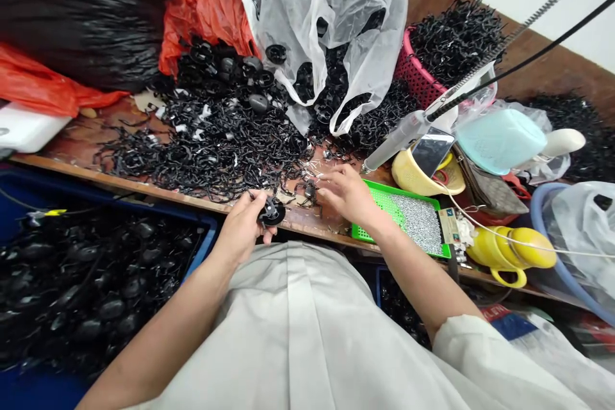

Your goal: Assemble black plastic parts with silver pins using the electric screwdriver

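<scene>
My left hand (244, 223) is closed around a round black plastic part (273, 214) at the table's front edge. Fingers stretched out and apart, my right hand (350, 197) reaches low over the tabletop, with no object visible in it. Just left of its fingertips lies a small dark part (307, 190), and thin silvery pins (311, 169) are scattered behind. A heap of curved black plastic pieces (216, 147) spreads beyond both hands. Beside my right wrist is a green tray (379, 189) with many tiny metal screws (419, 223).
A grey electric screwdriver (394, 141) hangs right of my right hand. Behind are a white plastic bag (336, 6) and a pink basket (417, 73). A yellow bowl (408, 173) holds a phone (432, 152); a yellow mug (509, 248) lies right. A blue bin (204, 250) stands lower left.
</scene>
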The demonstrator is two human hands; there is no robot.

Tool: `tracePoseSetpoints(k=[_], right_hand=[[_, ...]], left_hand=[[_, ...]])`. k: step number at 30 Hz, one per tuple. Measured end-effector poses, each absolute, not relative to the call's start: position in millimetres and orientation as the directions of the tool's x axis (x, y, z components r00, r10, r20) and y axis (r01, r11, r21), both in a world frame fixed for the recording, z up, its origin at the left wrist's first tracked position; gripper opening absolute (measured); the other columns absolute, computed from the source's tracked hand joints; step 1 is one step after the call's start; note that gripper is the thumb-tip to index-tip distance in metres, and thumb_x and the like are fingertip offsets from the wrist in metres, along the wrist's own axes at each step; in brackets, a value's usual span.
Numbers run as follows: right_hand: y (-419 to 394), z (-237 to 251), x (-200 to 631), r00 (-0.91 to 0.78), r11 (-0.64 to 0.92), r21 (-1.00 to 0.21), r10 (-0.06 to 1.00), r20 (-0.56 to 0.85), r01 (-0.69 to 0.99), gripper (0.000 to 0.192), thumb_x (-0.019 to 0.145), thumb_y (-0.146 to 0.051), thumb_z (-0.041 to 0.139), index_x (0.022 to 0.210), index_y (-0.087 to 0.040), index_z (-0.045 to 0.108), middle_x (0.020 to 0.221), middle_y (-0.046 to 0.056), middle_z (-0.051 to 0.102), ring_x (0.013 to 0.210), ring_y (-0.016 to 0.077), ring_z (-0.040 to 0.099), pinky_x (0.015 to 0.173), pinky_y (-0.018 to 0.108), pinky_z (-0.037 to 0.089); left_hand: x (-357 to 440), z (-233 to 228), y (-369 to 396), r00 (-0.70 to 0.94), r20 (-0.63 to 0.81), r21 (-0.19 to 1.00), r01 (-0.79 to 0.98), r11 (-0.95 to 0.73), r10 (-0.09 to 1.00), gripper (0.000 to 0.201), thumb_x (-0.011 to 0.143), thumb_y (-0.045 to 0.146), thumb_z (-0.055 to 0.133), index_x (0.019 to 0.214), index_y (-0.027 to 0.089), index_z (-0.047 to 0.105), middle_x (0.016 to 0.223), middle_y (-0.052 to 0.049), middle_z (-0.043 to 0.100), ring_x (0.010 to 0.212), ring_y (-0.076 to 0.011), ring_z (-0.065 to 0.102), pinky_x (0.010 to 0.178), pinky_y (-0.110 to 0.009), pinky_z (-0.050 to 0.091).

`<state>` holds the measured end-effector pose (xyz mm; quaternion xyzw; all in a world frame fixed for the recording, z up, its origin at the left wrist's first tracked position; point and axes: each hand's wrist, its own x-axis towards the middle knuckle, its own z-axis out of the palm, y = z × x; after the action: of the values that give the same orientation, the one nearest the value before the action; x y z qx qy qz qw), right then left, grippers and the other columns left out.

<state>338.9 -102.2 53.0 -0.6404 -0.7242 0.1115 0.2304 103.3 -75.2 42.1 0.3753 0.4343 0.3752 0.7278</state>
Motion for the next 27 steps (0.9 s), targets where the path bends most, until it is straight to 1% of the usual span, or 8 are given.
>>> tracePoseSetpoints(k=[6, 9, 12, 14, 17, 19, 22, 27], right_hand=[[-75, 40, 332, -0.099, 0.085, -0.307, 0.995, -0.028, 0.948, 0.045, 0.081, -0.043, 0.066, 0.119, -0.02, 0.061, 0.103, 0.011, 0.064, 0.101, 0.0282, 0.058, 0.089, 0.044, 0.044], [-72, 36, 328, 0.018, -0.032, -0.414, 0.999, -0.04, 0.91, 0.045, 0.077, -0.045, 0.069, 0.112, -0.019, 0.06, 0.092, 0.008, 0.064, 0.088, 0.0249, 0.06, 0.082, 0.042, 0.047], [-81, 50, 323, 0.071, -0.024, -0.636, 0.996, 0.049, 0.771, 0.05, 0.073, -0.047, 0.072, 0.113, -0.021, 0.055, 0.1, 0.006, 0.061, 0.09, 0.0222, 0.059, 0.083, 0.04, 0.049], [-92, 68, 315, -0.004, 0.092, -0.742, 0.993, 0.12, 0.664, 0.049, 0.074, -0.046, 0.072, 0.114, -0.024, 0.053, 0.117, 0.006, 0.056, 0.106, 0.0225, 0.056, 0.091, 0.04, 0.048], [-109, 94, 300, -0.24, 0.274, -0.758, 0.958, 0.158, 0.592, 0.048, 0.073, -0.043, 0.075, 0.113, -0.027, 0.054, 0.137, 0.007, 0.042, 0.131, 0.0252, 0.041, 0.106, 0.043, 0.038], [-116, 103, 293, -0.314, 0.34, -0.738, 0.932, 0.182, 0.583, 0.048, 0.073, -0.041, 0.075, 0.113, -0.026, 0.054, 0.141, 0.008, 0.04, 0.135, 0.026, 0.037, 0.108, 0.043, 0.036], [-118, 97, 295, -0.233, 0.323, -0.673, 0.946, 0.224, 0.665, 0.049, 0.078, -0.04, 0.07, 0.119, -0.024, 0.05, 0.13, 0.009, 0.051, 0.122, 0.0258, 0.049, 0.102, 0.042, 0.04], [-117, 61, 309, -0.171, 0.191, -0.312, 0.981, 0.09, 0.931, 0.046, 0.078, -0.032, 0.069, 0.12, -0.019, 0.055, 0.119, 0.014, 0.059, 0.113, 0.0331, 0.052, 0.097, 0.051, 0.036]], left_hand=[[102, 48, -81, 0.407, -0.35, 0.845, -0.25, 0.472, 0.844, 0.032, 0.085, 0.048, 0.058, 0.095, 0.018, 0.053, 0.065, 0.0, 0.058, 0.038, -0.0108, 0.052, 0.027, -0.017, 0.032], [98, 51, -84, 0.465, -0.368, 0.81, -0.265, 0.523, 0.805, 0.04, 0.087, 0.056, 0.051, 0.097, 0.017, 0.055, 0.064, 0.0, 0.059, 0.04, -0.0123, 0.054, 0.028, -0.019, 0.035], [95, 53, -85, 0.517, -0.373, 0.785, -0.266, 0.559, 0.77, 0.048, 0.088, 0.062, 0.042, 0.098, 0.017, 0.055, 0.066, -0.002, 0.06, 0.042, -0.0139, 0.056, 0.029, -0.021, 0.037], [95, 54, -85, 0.536, -0.368, 0.779, -0.268, 0.566, 0.76, 0.052, 0.087, 0.065, 0.039, 0.098, 0.017, 0.056, 0.068, -0.003, 0.062, 0.042, -0.0141, 0.056, 0.029, -0.022, 0.038], [98, 53, -84, 0.56, -0.354, 0.766, -0.286, 0.576, 0.749, 0.054, 0.086, 0.067, 0.038, 0.098, 0.017, 0.055, 0.072, -0.004, 0.063, 0.042, -0.0136, 0.057, 0.029, -0.022, 0.038], [99, 51, -83, 0.574, -0.338, 0.758, -0.304, 0.578, 0.745, 0.05, 0.087, 0.064, 0.042, 0.098, 0.017, 0.055, 0.073, -0.003, 0.063, 0.044, -0.0138, 0.057, 0.03, -0.022, 0.04], [95, 47, -81, 0.583, -0.309, 0.762, -0.322, 0.563, 0.751, 0.028, 0.084, 0.041, 0.056, 0.099, 0.018, 0.052, 0.073, -0.002, 0.062, 0.049, -0.0152, 0.06, 0.033, -0.022, 0.042], [90, 41, -79, 0.518, -0.331, 0.785, -0.312, 0.535, 0.788, 0.027, 0.075, 0.018, 0.055, 0.101, 0.019, 0.048, 0.069, 0.0, 0.061, 0.047, -0.0146, 0.058, 0.034, -0.021, 0.041]])
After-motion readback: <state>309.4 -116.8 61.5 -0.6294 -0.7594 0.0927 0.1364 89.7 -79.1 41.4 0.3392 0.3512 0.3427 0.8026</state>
